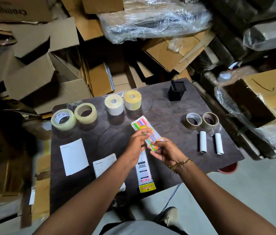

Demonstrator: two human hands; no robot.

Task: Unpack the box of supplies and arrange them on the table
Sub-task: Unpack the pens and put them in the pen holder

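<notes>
We hold the marker pack (pixel 146 133) above the table (pixel 167 109), left hand (pixel 136 143) pinching its middle, right hand (pixel 165 150) gripping its near end, over a second pack (pixel 144 168).

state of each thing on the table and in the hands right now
marker pack: held above the table by both hands
left hand: gripping pack's side
right hand: gripping pack's near end
clear tapes: flat, side by side
label rolls: on end, touching
brown tapes: flat, touching
white tubes: lying, apart
pen holder: upright
</notes>
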